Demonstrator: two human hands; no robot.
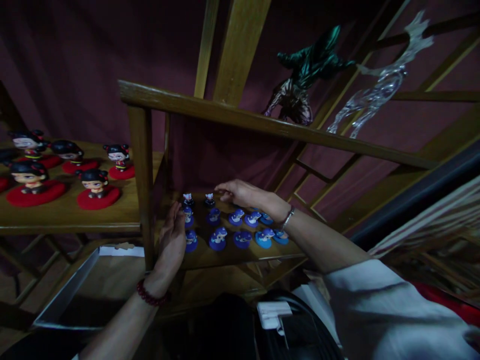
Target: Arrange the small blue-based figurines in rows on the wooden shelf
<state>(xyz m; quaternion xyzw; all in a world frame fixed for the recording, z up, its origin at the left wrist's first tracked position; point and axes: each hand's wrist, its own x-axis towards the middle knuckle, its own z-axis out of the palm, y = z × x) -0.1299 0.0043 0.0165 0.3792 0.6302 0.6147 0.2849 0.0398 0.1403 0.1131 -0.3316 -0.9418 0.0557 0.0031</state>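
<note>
My left hand (171, 239) stands on edge at the left end of a low wooden shelf, fingers stretched out, its palm side close to the blue-based figurines; whether it touches them I cannot tell. My right hand (244, 194) reaches over the right part of the shelf with its fingers loosely extended, and nothing shows in them. Just left of its fingertips is a small black-and-white figurine (209, 199). A similar figurine (188, 199) stands by my left fingertips. In front are rows of small blue-and-white figurines, one (218, 239) near the front middle; my right forearm partly hides those at the right.
Black-haired figurines on red bases, one (95, 189) in front, occupy the left shelf (67, 217). A dark green figure (305, 75) and a clear deer figure (378, 87) stand on the upper shelf (225, 114). An open box (97, 285) lies lower left.
</note>
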